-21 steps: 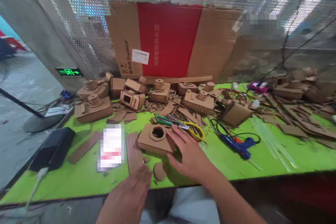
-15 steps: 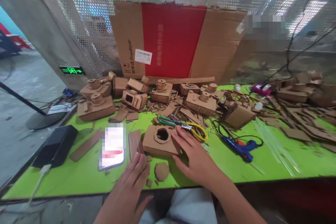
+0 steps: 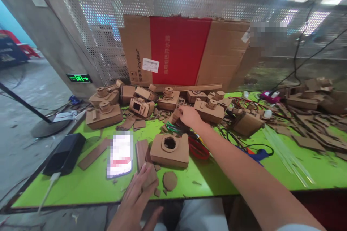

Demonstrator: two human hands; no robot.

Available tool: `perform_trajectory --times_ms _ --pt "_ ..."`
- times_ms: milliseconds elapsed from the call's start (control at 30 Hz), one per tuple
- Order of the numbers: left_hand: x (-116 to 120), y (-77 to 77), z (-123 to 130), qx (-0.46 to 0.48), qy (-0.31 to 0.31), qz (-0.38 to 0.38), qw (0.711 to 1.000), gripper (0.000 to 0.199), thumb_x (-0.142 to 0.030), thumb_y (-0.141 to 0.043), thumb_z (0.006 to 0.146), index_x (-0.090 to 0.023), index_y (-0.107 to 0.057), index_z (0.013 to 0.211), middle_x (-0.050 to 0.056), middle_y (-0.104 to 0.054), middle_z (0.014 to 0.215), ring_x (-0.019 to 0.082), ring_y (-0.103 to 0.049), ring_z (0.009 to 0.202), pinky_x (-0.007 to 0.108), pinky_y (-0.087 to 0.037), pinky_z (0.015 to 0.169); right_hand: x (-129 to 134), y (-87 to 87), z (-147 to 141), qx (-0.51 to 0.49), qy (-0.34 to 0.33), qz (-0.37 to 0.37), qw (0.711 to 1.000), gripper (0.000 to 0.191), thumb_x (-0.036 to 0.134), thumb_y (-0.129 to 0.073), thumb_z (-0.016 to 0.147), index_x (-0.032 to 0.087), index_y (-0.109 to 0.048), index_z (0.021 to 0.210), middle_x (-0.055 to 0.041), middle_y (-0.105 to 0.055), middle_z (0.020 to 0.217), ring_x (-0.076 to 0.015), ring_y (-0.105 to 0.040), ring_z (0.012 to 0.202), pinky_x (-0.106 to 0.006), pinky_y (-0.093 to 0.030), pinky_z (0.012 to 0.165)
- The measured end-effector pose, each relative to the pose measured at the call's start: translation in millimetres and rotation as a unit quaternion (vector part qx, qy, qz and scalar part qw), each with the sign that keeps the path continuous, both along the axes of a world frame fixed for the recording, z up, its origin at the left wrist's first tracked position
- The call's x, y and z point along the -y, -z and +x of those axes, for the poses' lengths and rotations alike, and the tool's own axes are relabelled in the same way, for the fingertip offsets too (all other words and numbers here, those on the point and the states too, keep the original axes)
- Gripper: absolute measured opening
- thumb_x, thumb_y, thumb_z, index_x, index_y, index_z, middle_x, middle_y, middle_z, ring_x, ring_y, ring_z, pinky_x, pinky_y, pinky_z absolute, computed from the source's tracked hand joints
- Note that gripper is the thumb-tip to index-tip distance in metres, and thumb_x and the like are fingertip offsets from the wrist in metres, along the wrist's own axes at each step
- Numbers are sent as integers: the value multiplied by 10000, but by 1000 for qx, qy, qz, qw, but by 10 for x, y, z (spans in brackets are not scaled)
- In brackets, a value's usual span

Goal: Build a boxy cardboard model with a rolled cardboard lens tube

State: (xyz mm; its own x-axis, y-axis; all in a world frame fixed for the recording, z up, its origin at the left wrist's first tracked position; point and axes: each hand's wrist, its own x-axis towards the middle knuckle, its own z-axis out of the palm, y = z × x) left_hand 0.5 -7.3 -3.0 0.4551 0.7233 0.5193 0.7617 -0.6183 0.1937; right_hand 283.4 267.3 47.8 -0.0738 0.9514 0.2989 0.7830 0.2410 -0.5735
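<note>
My right hand [image 3: 190, 116] reaches far into the scrap pile, its fingers closed on a small cardboard piece [image 3: 176, 116]. In front of me sits a cardboard camera body [image 3: 173, 156] with a ringed round hole in its top face; neither hand is on it. My left hand [image 3: 139, 184] lies with fingers stretched out at the near end of a cardboard strip [image 3: 142, 150], just left of that body. Close by on the green table are a cardboard disc [image 3: 170, 181] and small scraps. The green-handled tool [image 3: 173, 127] and red-handled pliers [image 3: 200, 148] lie below my right forearm.
Several finished-looking cardboard cameras [image 3: 104, 115] line the back, before a large carton panel [image 3: 179, 50]. A phone [image 3: 120, 155] and a black power bank [image 3: 65, 153] lie left. A blue glue gun [image 3: 256, 154] and clear glue sticks [image 3: 287, 155] are right.
My right hand has left the camera body and moved up to the scrap pile, where it grips a cardboard piece. My left hand stays near the strip. The view has tilted slightly up.
</note>
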Motion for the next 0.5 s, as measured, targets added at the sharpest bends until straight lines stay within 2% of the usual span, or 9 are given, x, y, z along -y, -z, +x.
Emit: perform_trajectory --times_ms 100,167,233,300,367,433,500 --pt "4 -44 -172 63 -23 -4 998 326 -299 -658 1043 -285 -706 1365 93 -703 1558 278 -716 1396 360 -659 1086 46 -100 -27 -65 -1 61 996 209 320 -714 1076 175 -723 1226 -104 -747 1267 -265 -735 1136 -491 -615 1027" --pt "-46 -72 -355 105 -75 -7 992 240 -319 -658 1053 -312 -743 1277 56 -777 1435 253 -775 1290 350 -664 1064 182 -164 -25 -123 -2 102 987 118 253 -654 1065 188 -701 1153 -122 -758 1210 -270 -737 1114 -482 -592 1048" --pt "-169 -103 -570 110 -127 -32 985 245 -370 -650 1066 -335 -755 1285 33 -796 1385 256 -784 1248 392 -656 1066 374 -180 -21 -186 -8 127 974 106 259 -606 1057 224 -652 1146 -120 -777 1165 -270 -760 1071 -470 -598 1028" --pt "-370 -129 -780 120 -158 -41 979 261 -404 -608 1085 -326 -774 1272 49 -791 1388 283 -762 1276 466 -620 1114 587 -135 -22 -249 -19 131 959 120 299 -567 1064 254 -590 1173 -98 -803 1112 -265 -795 1031 -465 -621 990" --pt "-627 -147 -955 126 -170 -31 977 319 -470 -594 1079 -276 -790 1239 91 -812 1338 307 -767 1257 483 -614 1113 780 -40 -16 -304 -31 116 945 123 328 -561 1059 273 -549 1168 -85 -820 1089 -260 -822 1000 -445 -656 915" --pt "-905 -156 -1075 85 -177 -58 979 435 -501 -509 1094 -225 -787 1284 132 -783 1421 330 -737 1325 503 -580 1168 914 82 10 -344 -36 96 933 146 373 -606 1042 279 -552 1140 -70 -828 1039 -262 -836 944 -426 -673 839" --pt "-1169 -158 -1143 7 -198 -85 976 595 -533 -390 1105 -145 -765 1355 183 -779 1416 365 -714 1355 554 -539 1211 972 205 59 -372 -30 82 924 214 444 -663 1021 277 -573 1120 -60 -826 995 -263 -836 886 -414 -672 785"
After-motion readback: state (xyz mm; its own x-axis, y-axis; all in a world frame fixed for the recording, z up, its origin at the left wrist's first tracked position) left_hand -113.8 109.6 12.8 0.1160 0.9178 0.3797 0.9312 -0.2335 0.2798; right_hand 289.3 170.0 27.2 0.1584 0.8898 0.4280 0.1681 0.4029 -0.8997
